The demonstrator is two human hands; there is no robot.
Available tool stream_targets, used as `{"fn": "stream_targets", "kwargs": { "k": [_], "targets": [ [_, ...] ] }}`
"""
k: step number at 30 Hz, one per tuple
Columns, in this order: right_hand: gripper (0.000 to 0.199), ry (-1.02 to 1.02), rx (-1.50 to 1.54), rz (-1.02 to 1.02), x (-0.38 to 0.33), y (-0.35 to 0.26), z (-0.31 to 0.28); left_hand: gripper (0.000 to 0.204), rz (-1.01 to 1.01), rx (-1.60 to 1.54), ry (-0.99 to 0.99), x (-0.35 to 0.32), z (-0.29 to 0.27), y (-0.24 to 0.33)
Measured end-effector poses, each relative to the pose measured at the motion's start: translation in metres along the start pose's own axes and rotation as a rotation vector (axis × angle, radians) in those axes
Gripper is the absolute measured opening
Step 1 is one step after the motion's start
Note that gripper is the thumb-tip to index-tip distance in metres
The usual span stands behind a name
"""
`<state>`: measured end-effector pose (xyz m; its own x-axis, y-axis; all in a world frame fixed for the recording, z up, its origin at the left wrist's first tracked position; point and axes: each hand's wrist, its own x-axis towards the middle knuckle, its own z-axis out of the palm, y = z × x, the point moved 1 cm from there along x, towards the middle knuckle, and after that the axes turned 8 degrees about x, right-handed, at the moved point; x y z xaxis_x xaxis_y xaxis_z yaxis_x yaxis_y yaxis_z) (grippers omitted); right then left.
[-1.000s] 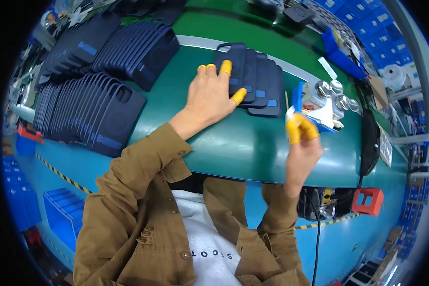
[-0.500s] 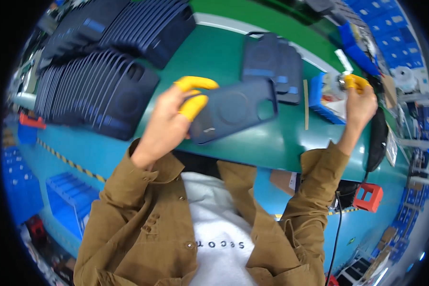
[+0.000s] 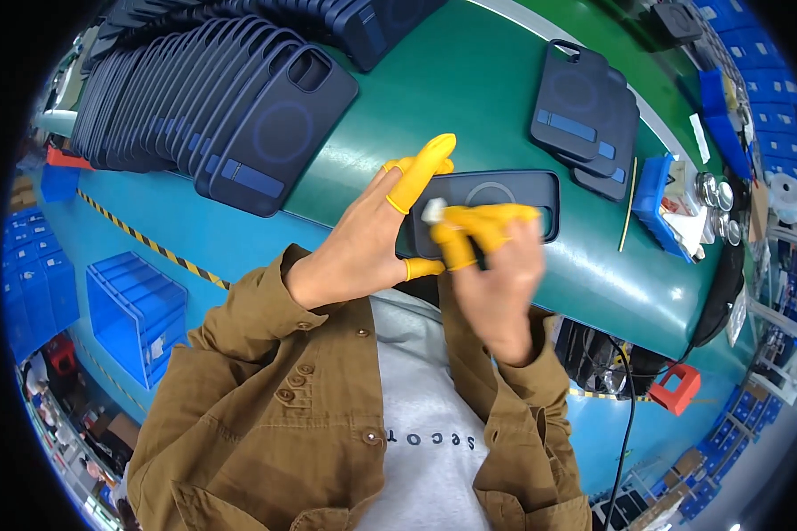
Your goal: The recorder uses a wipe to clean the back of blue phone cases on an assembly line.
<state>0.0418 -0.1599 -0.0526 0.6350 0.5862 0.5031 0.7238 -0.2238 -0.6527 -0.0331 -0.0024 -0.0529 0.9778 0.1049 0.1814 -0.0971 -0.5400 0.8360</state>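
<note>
I judge the dark phone case [image 3: 496, 205] light, slightly flexible, slick: my left hand [image 3: 363, 243] clamps its end edge, right hand [image 3: 491, 265] pinches a small white scrap [image 3: 432, 211] against it.

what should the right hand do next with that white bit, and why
Probably press the white bit down onto the dark case: the right hand pinches it just at the case's near end, and the left hand holds the case steady.

Single head cam, fisheye, looks steeply down, close over green bench [image 3: 469, 97] edge.
</note>
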Motion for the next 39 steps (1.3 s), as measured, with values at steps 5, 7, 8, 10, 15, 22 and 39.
{"fn": "stream_targets", "kwargs": {
  "k": [5,7,8,10,15,22,39],
  "targets": [
    [0.016,0.078,-0.292,0.005,0.011,0.018,-0.001,0.125,-0.040,0.020,0.033,-0.001,-0.002,-0.004],
    [0.016,0.117,-0.393,0.071,0.014,0.035,-0.025,0.127,-0.039,0.009,0.044,-0.001,-0.003,-0.004],
    [0.017,0.121,-0.397,0.119,0.014,0.037,-0.031,0.129,-0.034,0.003,0.050,0.000,-0.004,-0.004],
    [0.018,0.121,-0.373,0.143,0.008,0.032,-0.033,0.128,-0.041,0.006,0.046,0.000,-0.003,-0.004],
    [0.024,0.096,-0.135,-0.013,0.009,0.000,0.026,0.123,0.001,0.117,0.072,0.000,0.004,-0.007],
    [0.020,0.103,-0.385,0.137,0.017,0.039,-0.033,0.122,-0.020,0.036,0.069,0.000,-0.001,-0.005],
    [0.019,-0.206,-0.279,-0.044,0.023,0.046,-0.080,0.123,-0.003,0.091,0.021,0.001,-0.003,-0.004]
  ]
}}
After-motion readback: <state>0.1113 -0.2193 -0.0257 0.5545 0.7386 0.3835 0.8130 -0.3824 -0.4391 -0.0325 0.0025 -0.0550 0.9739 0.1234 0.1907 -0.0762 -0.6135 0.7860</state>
